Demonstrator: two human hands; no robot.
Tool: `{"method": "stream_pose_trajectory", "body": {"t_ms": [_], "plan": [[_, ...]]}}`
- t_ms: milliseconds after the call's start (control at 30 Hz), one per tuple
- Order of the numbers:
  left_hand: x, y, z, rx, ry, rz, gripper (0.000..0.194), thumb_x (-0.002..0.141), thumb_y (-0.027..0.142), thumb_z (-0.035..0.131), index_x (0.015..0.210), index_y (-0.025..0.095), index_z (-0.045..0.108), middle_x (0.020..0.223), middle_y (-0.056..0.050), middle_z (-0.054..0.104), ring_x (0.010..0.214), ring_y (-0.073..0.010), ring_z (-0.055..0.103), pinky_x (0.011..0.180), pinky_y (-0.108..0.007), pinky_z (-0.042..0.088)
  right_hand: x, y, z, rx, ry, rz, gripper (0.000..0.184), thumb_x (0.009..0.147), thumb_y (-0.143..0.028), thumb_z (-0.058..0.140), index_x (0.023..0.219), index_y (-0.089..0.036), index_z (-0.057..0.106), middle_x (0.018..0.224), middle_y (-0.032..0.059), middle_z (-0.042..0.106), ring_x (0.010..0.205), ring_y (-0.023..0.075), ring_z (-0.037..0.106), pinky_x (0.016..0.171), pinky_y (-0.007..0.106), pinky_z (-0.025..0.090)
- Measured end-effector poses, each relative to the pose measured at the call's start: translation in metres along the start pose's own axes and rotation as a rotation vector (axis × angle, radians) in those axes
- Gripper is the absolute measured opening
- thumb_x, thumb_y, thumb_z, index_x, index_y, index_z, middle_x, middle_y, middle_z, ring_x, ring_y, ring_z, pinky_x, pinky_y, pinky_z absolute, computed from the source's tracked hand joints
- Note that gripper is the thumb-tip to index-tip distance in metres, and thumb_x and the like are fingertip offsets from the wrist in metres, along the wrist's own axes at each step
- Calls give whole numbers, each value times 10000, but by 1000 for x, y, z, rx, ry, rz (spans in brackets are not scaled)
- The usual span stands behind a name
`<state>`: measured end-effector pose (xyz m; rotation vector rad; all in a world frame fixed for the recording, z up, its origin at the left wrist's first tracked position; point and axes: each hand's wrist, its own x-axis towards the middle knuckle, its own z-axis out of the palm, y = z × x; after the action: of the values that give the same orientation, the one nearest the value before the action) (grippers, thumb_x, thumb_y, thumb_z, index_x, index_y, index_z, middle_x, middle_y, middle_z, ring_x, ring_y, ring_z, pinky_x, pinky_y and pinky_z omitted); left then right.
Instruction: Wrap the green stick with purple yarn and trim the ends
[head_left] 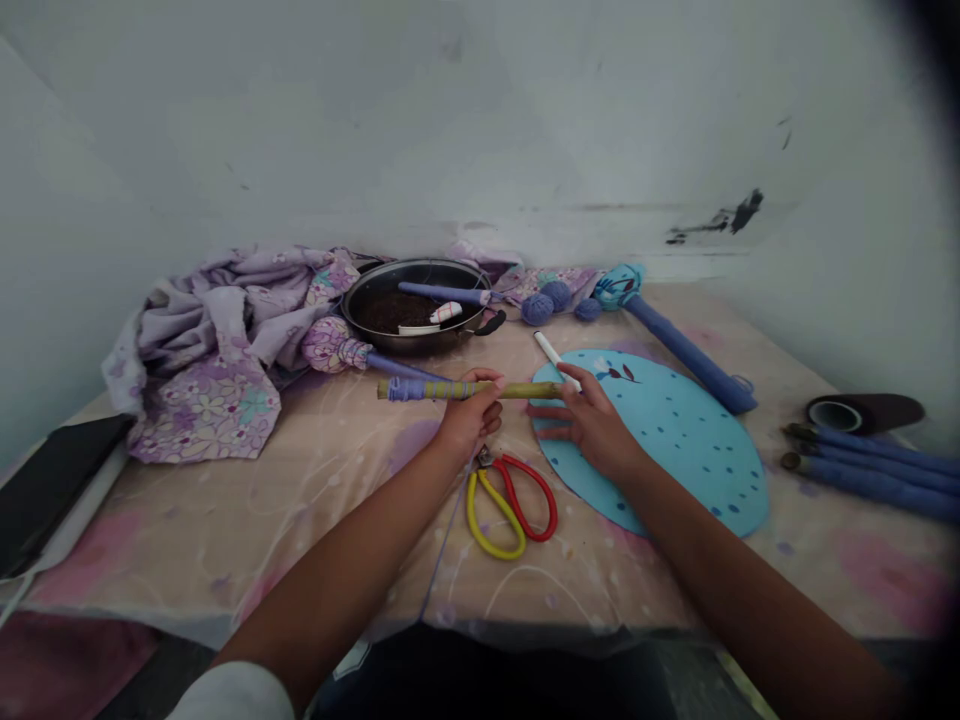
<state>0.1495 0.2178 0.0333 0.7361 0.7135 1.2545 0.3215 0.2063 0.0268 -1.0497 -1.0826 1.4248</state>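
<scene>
A greenish-yellow stick point(530, 391) lies level across the middle, held between both hands. Purple yarn point(407, 389) is wound thickly round its left end, with looser turns toward the middle. My left hand point(474, 415) is closed round the stick near its centre. From that hand a yarn strand runs down over the table's front edge. My right hand point(598, 425) pinches the stick's right end between thumb and forefinger, its other fingers stretched out. Below the hands lie scissors point(510, 505) with one yellow and one red handle. A white marker point(551, 352) lies just behind my right hand.
Under my right hand is a blue oval mat point(675, 440). Behind stand a dark pan point(416, 340) and purple yarn balls point(537, 308). Floral cloth point(210, 400) is heaped left; purple-wrapped sticks point(885, 470) lie right. A blue-headed wrapped stick point(686, 350) rests at back right.
</scene>
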Motion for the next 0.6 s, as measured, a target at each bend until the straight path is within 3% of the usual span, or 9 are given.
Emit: {"method": "stream_pose_trajectory", "body": {"t_ms": [67,133,233,300,333,433,500,567,600], "plan": [[0,0,0,-3,-4,2,305,638,268,719,787,204,461,461,123,314,309,2,185,329,-145,93,1,0,1,-88,16,59,386,820,-559,510,1018,-228,516,694,-1,629,461,114,583,381,228,471],[0,0,0,-4,-7,2,316,631,266,724,806,203,469,465,125,320,308,4,185,330,-145,91,2,1,0,-158,16,-18,353,797,-540,556,895,-201,541,592,-26,570,409,95,528,327,194,397],[-1,0,1,5,-3,1,353,621,272,737,848,202,477,473,129,331,306,6,188,329,-147,93,3,2,-2,-132,13,-254,289,694,-384,728,864,-216,566,822,2,644,710,120,639,566,234,544],[-1,0,2,10,1,-1,366,619,295,745,826,201,459,477,130,336,304,8,190,328,-148,92,1,1,-3,-105,6,-313,283,667,-333,759,850,-224,572,996,15,652,914,145,638,788,306,556],[-2,0,2,12,-1,-4,371,618,303,747,808,201,446,475,131,332,302,8,190,328,-148,92,0,0,-2,-104,7,-296,273,684,-350,746,856,-226,573,1035,21,648,941,155,636,819,332,552],[-3,1,2,13,-25,-11,377,617,303,752,779,205,427,461,134,309,299,6,190,330,-146,96,-4,-2,-1,-126,62,-103,336,783,-519,595,956,-235,547,882,30,657,732,161,668,606,318,580],[-3,0,2,8,-38,-14,378,611,298,760,781,205,435,460,132,310,301,6,191,330,-146,96,-5,-4,1,-183,58,42,407,812,-592,497,965,-216,528,674,5,617,482,128,598,401,249,492],[-1,0,1,-10,-32,-18,390,604,324,768,796,202,451,467,128,317,307,7,192,330,-146,90,-6,-4,1,-224,13,62,392,803,-575,519,928,-204,530,574,-25,561,385,100,515,328,213,400],[-1,-1,0,-24,-19,-19,400,600,349,770,805,200,461,465,128,306,309,7,190,331,-147,86,-6,-3,1,-228,-8,11,358,780,-537,574,911,-206,532,594,-25,566,420,103,531,346,213,410]]}}
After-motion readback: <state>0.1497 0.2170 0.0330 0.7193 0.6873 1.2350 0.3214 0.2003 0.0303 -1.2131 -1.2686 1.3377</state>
